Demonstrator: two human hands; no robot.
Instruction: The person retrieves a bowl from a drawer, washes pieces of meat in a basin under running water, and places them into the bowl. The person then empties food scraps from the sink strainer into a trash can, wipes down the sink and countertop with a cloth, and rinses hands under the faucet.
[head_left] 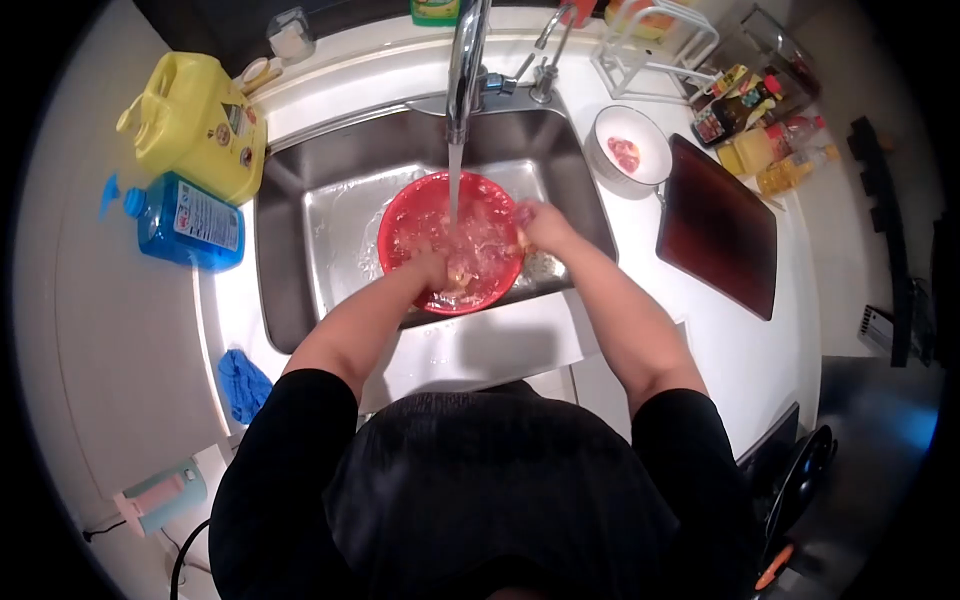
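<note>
A red basin (pixel 390 226) full of water stands in the steel sink (pixel 335 230), under a stream from the tap (pixel 464 95). Pale pieces, perhaps meat, lie in the water. My left hand (pixel 430 268) dips into the basin at its lower left, its fingers hidden by the water. At the basin's right rim, my right hand (pixel 541 226) has its fingers closed around a pinkish piece that looks like meat. A white bowl (pixel 607 160) on the counter right of the sink holds a few reddish pieces of meat.
A dark cutting board (pixel 718 230) lies on the right counter, with bottles (pixel 740 112) and a white rack (pixel 655 40) behind it. Left of the sink stand a yellow jug (pixel 200 130) and a blue bottle (pixel 190 225). A blue cloth (pixel 243 385) lies at the counter's front left.
</note>
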